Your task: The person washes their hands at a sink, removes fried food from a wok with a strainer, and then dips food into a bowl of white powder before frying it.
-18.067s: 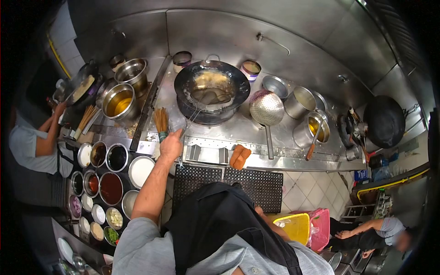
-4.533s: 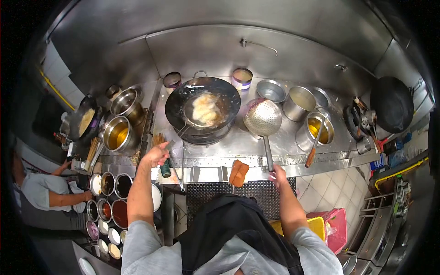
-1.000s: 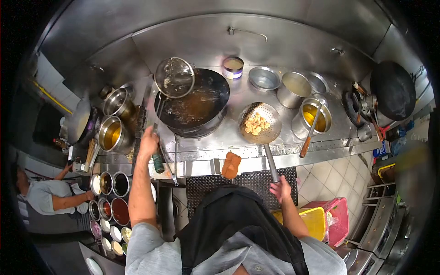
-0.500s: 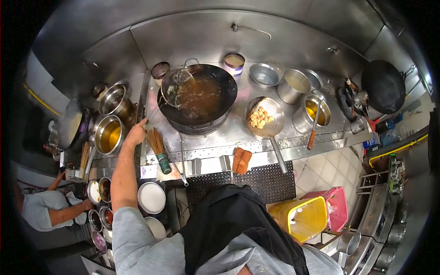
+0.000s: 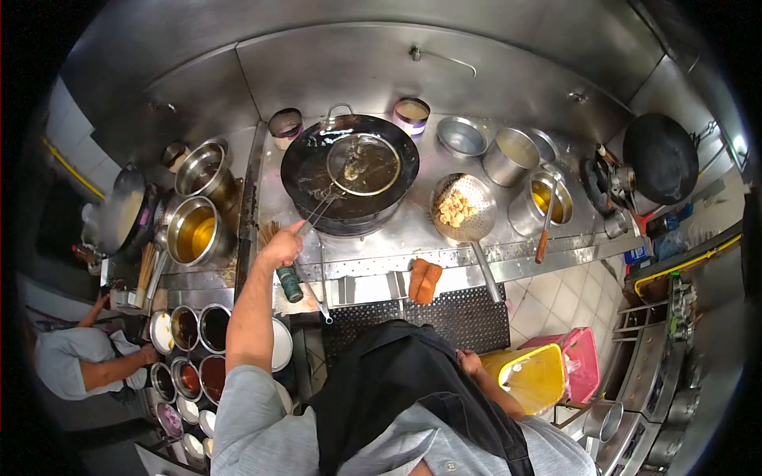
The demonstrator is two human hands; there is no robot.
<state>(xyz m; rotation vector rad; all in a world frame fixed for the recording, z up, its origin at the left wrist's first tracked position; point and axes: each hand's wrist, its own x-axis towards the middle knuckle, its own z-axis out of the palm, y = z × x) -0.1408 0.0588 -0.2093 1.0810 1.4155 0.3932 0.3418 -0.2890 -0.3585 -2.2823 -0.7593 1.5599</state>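
Writing: none legible | left hand (image 5: 282,247) gripping skimmer (image 5: 364,164) handle | right hand (image 5: 470,363) grip unclear

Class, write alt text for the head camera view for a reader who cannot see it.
A person's left hand holds a wire skimmer over oil in a black wok. Fried pieces sit in a perforated ladle alongside; the right hand hangs by the apron.

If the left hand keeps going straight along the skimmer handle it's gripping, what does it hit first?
Probably the wok rim: the left hand points up the skimmer handle toward it. Depth is hard to judge from above.
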